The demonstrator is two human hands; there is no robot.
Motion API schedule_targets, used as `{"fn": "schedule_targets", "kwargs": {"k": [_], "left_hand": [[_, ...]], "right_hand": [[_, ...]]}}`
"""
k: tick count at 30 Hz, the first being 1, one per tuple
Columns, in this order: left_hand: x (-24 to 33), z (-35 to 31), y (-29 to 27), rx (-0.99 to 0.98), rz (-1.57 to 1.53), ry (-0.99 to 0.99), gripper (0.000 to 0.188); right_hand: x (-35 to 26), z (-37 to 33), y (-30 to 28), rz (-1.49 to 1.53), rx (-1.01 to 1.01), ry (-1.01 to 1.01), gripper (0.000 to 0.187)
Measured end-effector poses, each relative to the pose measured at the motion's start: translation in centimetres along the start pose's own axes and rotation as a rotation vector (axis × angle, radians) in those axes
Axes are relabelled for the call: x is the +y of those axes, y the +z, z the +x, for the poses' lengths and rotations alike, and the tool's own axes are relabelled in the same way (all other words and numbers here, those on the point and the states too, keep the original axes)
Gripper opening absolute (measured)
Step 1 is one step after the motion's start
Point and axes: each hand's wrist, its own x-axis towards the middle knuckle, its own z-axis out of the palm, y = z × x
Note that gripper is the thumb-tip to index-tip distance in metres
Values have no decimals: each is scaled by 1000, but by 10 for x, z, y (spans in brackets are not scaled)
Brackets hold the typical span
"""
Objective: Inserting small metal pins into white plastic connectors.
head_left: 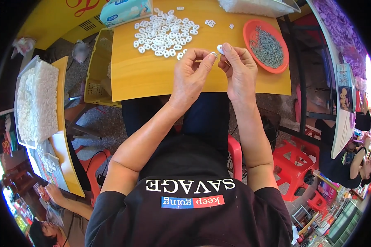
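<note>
Right grip (241, 70) on white piece (220, 49) (small, rounded)

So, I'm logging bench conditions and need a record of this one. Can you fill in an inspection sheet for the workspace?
Surface: yellow tabletop, bare along its near left part.
Job's things: two-holed white oval pieces in a loose heap; red tray of slender grey metal pieces to the right.
Clutter: tissue pack at the far left corner.
Grips: left hand pinches something small, unclear; right hand holds a white oval piece at its fingertips.
Cables: thin black cord by a red seat at left; ends not traceable.
Surroundings: yellow crate left of the table, red plastic stools at right, other people on both sides.
</note>
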Motion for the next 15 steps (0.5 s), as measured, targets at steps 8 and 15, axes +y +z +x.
{"fn": "schedule_targets", "kwargs": {"k": [8,15], "left_hand": [[1,0,2,68,77,82,15],[0,0,3,94,98,85,16]], "right_hand": [[4,-5,5,-70,-2,-102,18],[5,-10,9,-210,-53,-226,17]]}}
